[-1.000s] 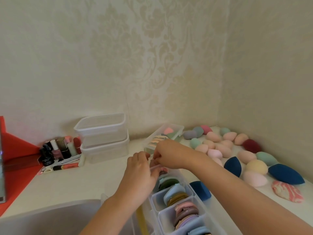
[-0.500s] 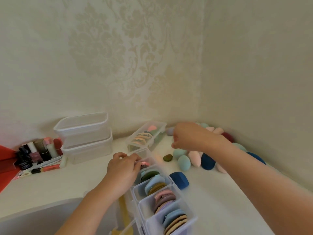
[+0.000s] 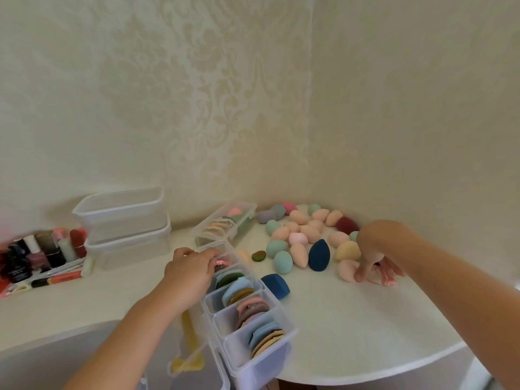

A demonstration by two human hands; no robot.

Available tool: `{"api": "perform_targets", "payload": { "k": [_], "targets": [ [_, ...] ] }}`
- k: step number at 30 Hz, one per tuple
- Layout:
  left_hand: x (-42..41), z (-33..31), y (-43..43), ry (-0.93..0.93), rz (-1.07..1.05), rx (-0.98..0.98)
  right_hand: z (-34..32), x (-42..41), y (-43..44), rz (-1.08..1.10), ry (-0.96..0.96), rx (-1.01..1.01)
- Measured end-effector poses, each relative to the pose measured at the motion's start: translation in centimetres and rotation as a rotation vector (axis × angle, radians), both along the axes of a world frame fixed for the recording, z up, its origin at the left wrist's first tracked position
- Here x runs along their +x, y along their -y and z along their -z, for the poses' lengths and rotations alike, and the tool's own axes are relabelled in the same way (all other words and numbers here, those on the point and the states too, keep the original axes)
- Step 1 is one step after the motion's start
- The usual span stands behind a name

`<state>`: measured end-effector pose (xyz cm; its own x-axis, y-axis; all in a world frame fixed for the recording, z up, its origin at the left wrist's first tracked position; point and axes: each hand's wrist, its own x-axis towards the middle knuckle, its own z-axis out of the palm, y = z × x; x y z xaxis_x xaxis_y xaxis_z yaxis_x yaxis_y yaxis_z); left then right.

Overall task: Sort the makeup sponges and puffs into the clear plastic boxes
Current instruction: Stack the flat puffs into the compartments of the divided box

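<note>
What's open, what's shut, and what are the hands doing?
Long clear divided box, open, puffs standing in it.
Smaller clear box, open, partly filled.
Two stacked clear tubs, lids on.
Left hand, curled at divided box's far end; grip unclear.
Right hand, fingertips touching marbled pink sponge.

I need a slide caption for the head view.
Left hand rests on the divided clear box of puffs; right hand touches a marbled pink sponge among loose sponges.
</note>
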<state>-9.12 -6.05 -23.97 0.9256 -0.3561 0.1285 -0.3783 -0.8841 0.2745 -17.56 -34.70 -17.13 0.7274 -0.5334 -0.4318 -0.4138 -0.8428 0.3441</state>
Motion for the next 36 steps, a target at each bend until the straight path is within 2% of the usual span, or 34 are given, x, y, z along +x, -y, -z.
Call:
{"api": "perform_targets", "payload": {
  "k": [3, 8, 12, 18, 21, 27, 36],
  "targets": [
    [0.0, 0.1, 0.0, 0.001, -0.01, -0.004, 0.0, -0.7, 0.0, 0.018, -0.038, -0.011],
    [-0.2, 0.0, 0.1, 0.012, -0.016, 0.016, 1.1, 0.4, 1.2, 0.064, 0.127, 0.142],
    [-0.5, 0.0, 0.3, 0.004, -0.019, -0.008, 1.7, 0.7, 0.6, 0.054, 0.161, 0.128],
    [-0.9, -0.1, 0.2, -0.005, -0.027, -0.026, 1.6, 0.6, 0.7, 0.045, 0.015, 0.129],
    [-0.8, 0.0, 0.1, -0.011, -0.032, -0.036, 1.9, 0.7, 1.0, 0.011, 0.061, 0.144],
    [-0.8, 0.0, 0.1, -0.021, -0.031, -0.068, 2.4, 1.0, 1.1, 0.084, 0.133, 0.183],
    [-0.6, 0.4, 0.0, -0.022, -0.048, -0.083, 2.0, 2.5, 2.3, 0.118, 0.112, 0.199]
  ]
}}
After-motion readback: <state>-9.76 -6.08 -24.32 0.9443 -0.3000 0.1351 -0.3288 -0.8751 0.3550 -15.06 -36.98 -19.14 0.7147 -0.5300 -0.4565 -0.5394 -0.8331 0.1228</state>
